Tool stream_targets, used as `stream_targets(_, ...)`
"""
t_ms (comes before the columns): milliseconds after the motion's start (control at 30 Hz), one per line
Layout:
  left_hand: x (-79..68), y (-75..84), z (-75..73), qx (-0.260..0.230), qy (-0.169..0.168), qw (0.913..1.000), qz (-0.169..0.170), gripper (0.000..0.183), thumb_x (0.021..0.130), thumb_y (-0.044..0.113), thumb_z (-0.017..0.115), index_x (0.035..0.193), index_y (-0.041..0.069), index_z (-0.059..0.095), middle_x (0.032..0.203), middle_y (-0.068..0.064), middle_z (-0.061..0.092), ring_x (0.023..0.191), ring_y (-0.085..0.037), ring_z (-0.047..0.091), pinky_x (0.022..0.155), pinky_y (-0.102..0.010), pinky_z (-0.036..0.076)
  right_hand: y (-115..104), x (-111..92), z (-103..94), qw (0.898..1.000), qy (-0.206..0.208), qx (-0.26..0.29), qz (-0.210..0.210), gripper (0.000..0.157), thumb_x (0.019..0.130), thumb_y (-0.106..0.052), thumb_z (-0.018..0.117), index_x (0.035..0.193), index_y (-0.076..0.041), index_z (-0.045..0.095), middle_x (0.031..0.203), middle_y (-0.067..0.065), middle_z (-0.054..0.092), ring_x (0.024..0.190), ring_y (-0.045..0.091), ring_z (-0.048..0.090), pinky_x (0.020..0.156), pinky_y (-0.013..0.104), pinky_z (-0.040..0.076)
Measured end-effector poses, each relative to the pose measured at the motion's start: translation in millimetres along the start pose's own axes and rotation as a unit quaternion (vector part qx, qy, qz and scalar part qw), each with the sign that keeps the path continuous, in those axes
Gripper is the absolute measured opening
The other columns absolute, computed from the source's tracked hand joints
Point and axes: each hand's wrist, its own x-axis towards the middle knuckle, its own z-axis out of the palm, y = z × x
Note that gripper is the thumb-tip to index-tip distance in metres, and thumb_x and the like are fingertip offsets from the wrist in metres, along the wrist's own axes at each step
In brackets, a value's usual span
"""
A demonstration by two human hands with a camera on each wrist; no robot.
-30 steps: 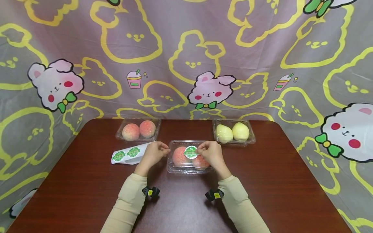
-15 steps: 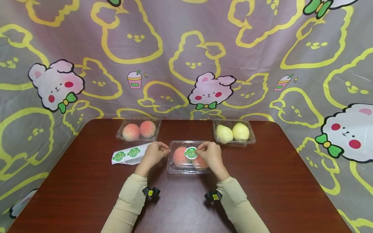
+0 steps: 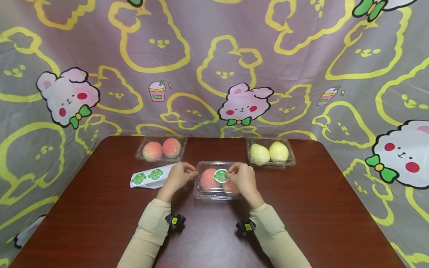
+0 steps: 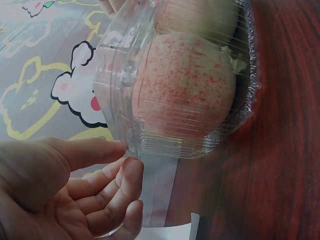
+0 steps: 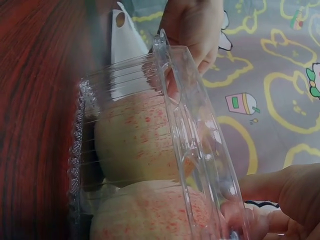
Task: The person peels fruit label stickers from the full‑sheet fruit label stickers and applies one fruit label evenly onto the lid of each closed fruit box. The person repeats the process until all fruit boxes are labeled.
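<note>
A clear plastic fruit box with two pinkish-red peaches inside stands at mid-table between the hands. My left hand is at its left edge, thumb and forefinger pinching the rim in the left wrist view. Over the lid, my right hand pinches the right edge of a round white-and-green sticker. The sticker overlaps the lid in the head view. In the right wrist view the right fingers are close by the lid, and the sticker does not show there.
A white backing strip with green round stickers lies left of the box, partly behind the left hand. At the back stand another box of peaches on the left and a box of yellow pears on the right. A patterned curtain hangs behind the table.
The head view has shifted slightly. Both hands, the box and the sticker keep nearly the same places.
</note>
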Motion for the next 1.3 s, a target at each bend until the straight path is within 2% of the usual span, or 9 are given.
stream_targets(400, -0.1, 0.0, 0.0, 0.005, 0.0, 1.0, 0.0, 0.016, 0.085, 0.013, 0.071, 0.092, -0.001, 0.07, 0.081, -0.017, 0.073, 0.065, -0.017, 0.066, 0.057, -0.023, 0.045, -7.3, 4.5, -3.5, 0.997, -0.048, -0.054, -0.01, 0.015, 0.071, -0.015, 0.079, 0.071, -0.007, 0.066, 0.063, 0.004, 0.064, 0.058, 0.016, 0.054, 0.052, 0.028, 0.04)
stream_targets(633, -0.5, 0.0, 0.0, -0.003, -0.003, 1.0, -0.002, 0.017, 0.085, 0.013, 0.071, 0.092, -0.002, 0.07, 0.082, -0.018, 0.073, 0.07, -0.025, 0.07, 0.059, -0.023, 0.046, -11.6, 7.9, -7.7, 0.993, -0.074, -0.094, -0.017, 0.021, 0.073, -0.02, 0.082, 0.07, -0.008, 0.065, 0.067, 0.006, 0.066, 0.061, 0.02, 0.057, 0.051, 0.029, 0.04)
stream_targets(900, -0.3, 0.5, -0.7, 0.002, -0.001, 1.0, -0.001, 0.016, 0.085, 0.013, 0.071, 0.092, -0.002, 0.07, 0.081, -0.017, 0.073, 0.067, -0.02, 0.068, 0.06, -0.024, 0.047, -9.0, 11.4, -14.1, 0.99, -0.093, -0.101, -0.03, 0.022, 0.074, -0.023, 0.082, 0.07, -0.01, 0.065, 0.068, 0.005, 0.067, 0.061, 0.017, 0.056, 0.051, 0.026, 0.039)
stream_targets(1000, -0.1, 0.5, -0.7, 0.004, -0.002, 1.0, -0.003, 0.016, 0.085, 0.013, 0.071, 0.092, -0.001, 0.07, 0.08, -0.016, 0.074, 0.065, -0.017, 0.067, 0.06, -0.024, 0.046, -5.2, 12.6, -18.6, 0.988, -0.114, -0.085, -0.055, 0.02, 0.076, -0.023, 0.08, 0.073, -0.009, 0.067, 0.069, 0.004, 0.069, 0.061, 0.013, 0.056, 0.054, 0.025, 0.041)
stream_targets(1100, -0.1, 0.6, -0.6, 0.004, -0.003, 1.0, -0.006, 0.016, 0.085, 0.013, 0.071, 0.092, -0.001, 0.07, 0.081, -0.016, 0.073, 0.064, -0.015, 0.066, 0.059, -0.024, 0.046, -1.1, 13.9, -22.9, 0.983, -0.14, -0.069, -0.102, 0.015, 0.08, -0.022, 0.077, 0.077, -0.009, 0.069, 0.071, 0.003, 0.07, 0.062, 0.009, 0.057, 0.057, 0.023, 0.044)
stream_targets(1300, 0.1, -0.2, -0.3, 0.001, -0.005, 1.0, -0.005, 0.016, 0.085, 0.013, 0.071, 0.093, -0.001, 0.07, 0.081, -0.017, 0.073, 0.065, -0.017, 0.067, 0.058, -0.023, 0.046, 1.4, 12.2, -28.3, 0.959, -0.155, -0.056, -0.229, 0.007, 0.084, -0.014, 0.072, 0.086, -0.007, 0.072, 0.082, 0.004, 0.072, 0.071, 0.01, 0.061, 0.066, 0.022, 0.05)
